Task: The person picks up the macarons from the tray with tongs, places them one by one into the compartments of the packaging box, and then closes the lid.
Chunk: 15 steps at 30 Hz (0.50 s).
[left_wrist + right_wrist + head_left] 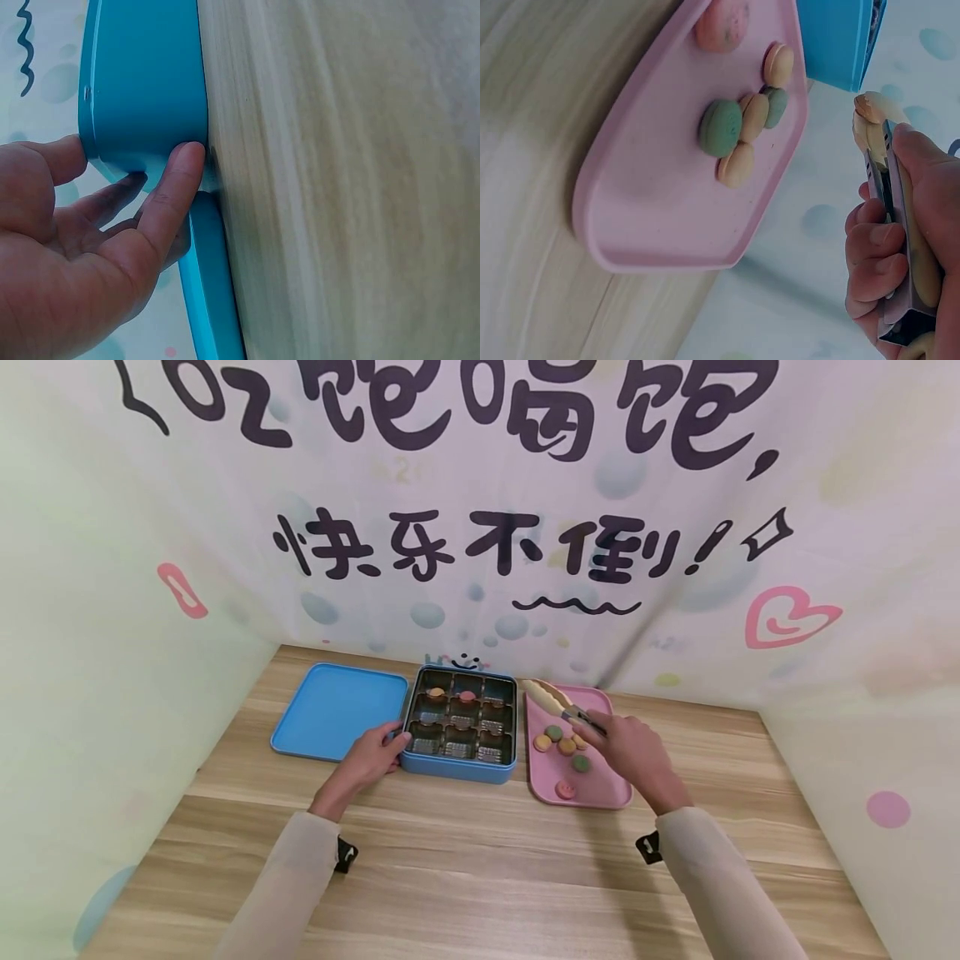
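Observation:
In the head view, my left hand (372, 750) holds the near left corner of a blue square tin (459, 768). The left wrist view shows its thumb at the rim and other fingers against the side near the base. Inside, a dark divided insert bears an orange macaron (436, 692) and a pink macaron (467, 697) in the back row. My right hand (633, 750) grips metal tongs with beige tips (550, 697), raised over the pink tray (540, 781). No macaron shows clearly between the tips. Green macarons (721, 127), beige macarons (778, 65) and a pink macaron (722, 26) lie on the tray.
The blue lid (337, 710) lies flat left of the tin, close to its side. A white printed curtain (450, 610) rises behind the wooden table (480, 860), with pale walls on both sides. The pink tray stands just right of the tin.

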Motion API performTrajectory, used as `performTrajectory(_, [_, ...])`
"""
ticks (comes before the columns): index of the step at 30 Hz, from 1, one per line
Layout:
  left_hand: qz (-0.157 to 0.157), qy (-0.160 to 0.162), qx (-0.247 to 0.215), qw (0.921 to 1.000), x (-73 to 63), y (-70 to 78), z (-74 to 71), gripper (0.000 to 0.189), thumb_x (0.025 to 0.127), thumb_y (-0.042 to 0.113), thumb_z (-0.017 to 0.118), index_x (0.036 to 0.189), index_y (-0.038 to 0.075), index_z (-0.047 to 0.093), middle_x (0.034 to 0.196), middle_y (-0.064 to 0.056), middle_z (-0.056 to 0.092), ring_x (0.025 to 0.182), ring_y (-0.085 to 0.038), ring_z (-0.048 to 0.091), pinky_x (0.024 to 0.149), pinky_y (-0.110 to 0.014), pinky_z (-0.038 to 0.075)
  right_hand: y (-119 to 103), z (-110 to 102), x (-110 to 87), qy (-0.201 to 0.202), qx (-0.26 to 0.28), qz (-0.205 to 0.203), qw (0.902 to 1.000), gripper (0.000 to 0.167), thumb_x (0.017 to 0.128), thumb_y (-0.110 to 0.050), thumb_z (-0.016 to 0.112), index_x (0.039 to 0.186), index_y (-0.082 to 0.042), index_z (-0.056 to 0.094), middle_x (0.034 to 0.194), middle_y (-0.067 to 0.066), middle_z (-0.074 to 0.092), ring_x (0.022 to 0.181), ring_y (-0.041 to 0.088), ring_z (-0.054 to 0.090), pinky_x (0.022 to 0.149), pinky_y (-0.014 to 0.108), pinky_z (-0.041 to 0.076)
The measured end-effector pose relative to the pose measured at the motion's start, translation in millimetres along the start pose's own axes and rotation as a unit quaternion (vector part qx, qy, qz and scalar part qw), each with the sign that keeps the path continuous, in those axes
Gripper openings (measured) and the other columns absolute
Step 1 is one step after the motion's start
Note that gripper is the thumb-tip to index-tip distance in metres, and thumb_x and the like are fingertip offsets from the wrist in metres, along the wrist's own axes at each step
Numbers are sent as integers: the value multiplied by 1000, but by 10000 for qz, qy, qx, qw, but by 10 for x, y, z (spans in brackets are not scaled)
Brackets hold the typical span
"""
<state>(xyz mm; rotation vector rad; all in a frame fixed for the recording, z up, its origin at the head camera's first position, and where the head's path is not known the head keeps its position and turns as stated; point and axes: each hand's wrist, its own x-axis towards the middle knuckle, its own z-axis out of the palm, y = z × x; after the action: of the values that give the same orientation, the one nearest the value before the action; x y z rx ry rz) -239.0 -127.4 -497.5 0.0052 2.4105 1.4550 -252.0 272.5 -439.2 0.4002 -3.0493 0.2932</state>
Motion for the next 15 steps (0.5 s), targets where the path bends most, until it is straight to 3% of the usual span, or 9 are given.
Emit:
performTrajectory(7, [-2, -3, -21, 10000, -2, -1, -4, 57, 108, 29, 44, 155, 1, 30, 126, -26, 57, 105, -34, 66, 88, -39, 59, -161, 20, 66, 19, 54, -125, 9999, 30, 99, -44, 59, 84, -18, 58, 63, 1, 52, 57, 22, 50, 49, 34, 38])
performTrajectory(15, [-32, -4, -101, 9999, -1, 8, 1, 57, 108, 30, 44, 155, 2, 30, 123, -24, 57, 105, -32, 65, 88, -38, 59, -311, 68, 137, -157, 318, 21, 9994, 30, 99, -49, 56, 85, -22, 58, 68, -6, 57, 59, 17, 53, 51, 32, 40])
